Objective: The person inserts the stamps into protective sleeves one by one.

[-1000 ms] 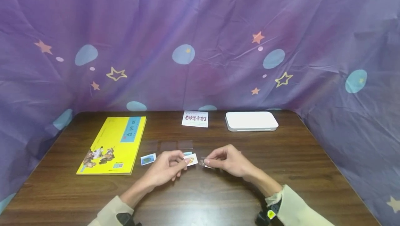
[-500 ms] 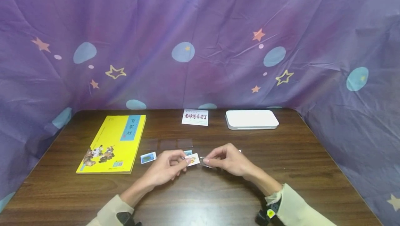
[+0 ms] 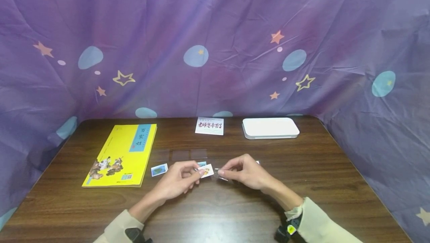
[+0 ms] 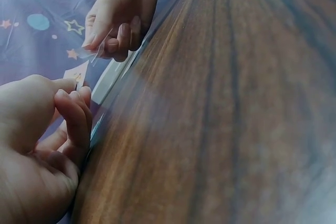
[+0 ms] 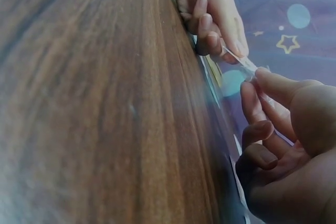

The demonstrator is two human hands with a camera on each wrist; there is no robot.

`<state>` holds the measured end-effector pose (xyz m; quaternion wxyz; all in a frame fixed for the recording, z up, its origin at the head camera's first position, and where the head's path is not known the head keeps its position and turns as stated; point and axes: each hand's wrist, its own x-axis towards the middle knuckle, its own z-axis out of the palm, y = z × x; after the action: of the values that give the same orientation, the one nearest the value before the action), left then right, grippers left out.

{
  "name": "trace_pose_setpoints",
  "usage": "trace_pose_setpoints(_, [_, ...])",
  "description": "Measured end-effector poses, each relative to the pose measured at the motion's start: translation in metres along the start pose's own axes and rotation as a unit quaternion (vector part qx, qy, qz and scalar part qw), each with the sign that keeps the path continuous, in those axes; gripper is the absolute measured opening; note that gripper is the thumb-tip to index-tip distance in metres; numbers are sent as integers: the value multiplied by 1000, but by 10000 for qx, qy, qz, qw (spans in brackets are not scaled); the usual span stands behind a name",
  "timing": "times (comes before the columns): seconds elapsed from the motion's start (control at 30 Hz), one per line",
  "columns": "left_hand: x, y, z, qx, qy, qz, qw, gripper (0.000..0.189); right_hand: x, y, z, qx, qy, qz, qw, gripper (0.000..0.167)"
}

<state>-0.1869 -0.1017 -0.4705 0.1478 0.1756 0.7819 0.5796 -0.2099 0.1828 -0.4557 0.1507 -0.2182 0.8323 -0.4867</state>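
In the head view, my left hand (image 3: 179,177) pinches a small white-bordered picture card (image 3: 207,170) between thumb and fingers. Facing it, my right hand (image 3: 248,173) pinches a small clear plastic sleeve (image 3: 221,176) by thumb and fingertips. The card's right edge is close to the sleeve's mouth. From the left wrist, the sleeve (image 4: 101,48) shows two parted clear layers above the card (image 4: 79,73). Card and sleeve overlap in the right wrist view. My right fingers cover much of the sleeve.
A blue picture card (image 3: 159,170) lies left, another (image 3: 202,164) partly hidden behind my left hand. Flat clear sleeves (image 3: 181,156) lie beyond. A yellow book (image 3: 124,157), a lettered white card (image 3: 209,126) and a white case (image 3: 270,128) stand around the table's (image 3: 322,183) back and left.
The picture card has shifted slightly right, toward the sleeve, then stayed nearly still. The sleeve in my right hand has turned a little, and its mouth looks more parted.
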Motion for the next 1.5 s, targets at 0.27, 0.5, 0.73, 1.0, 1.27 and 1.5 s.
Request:
trace_pose_setpoints(0.27, [0, 0, -2, -138, -83, -57, 9999, 22, 0, 2, 1, 25, 22, -7, 10000, 17])
trace_pose_setpoints(0.5, [0, 0, -2, -160, -139, -55, 9998, 24, 0, 1, 1, 124, 32, 122, 9998, 19])
trace_pose_setpoints(0.73, [0, -1, -3, -178, -239, -25, 9996, 22, 0, 2, 4, 605, -102, 225, 9979, 18])
trace_pose_setpoints(1.0, [0, 0, -3, -37, -318, -26, 9995, 22, 0, 3, 6, 575, -76, 72, 9983, 18])
trace_pose_setpoints(1.27, [1, -1, -3, -66, -456, -23, 9989, 22, 1, 3, 8, 569, -28, 100, 9983, 19])
trace_pose_setpoints(1.5, [2, -3, -2, -166, -498, -123, 9985, 21, 1, 2, 9, 592, 120, 317, 9977, 22])
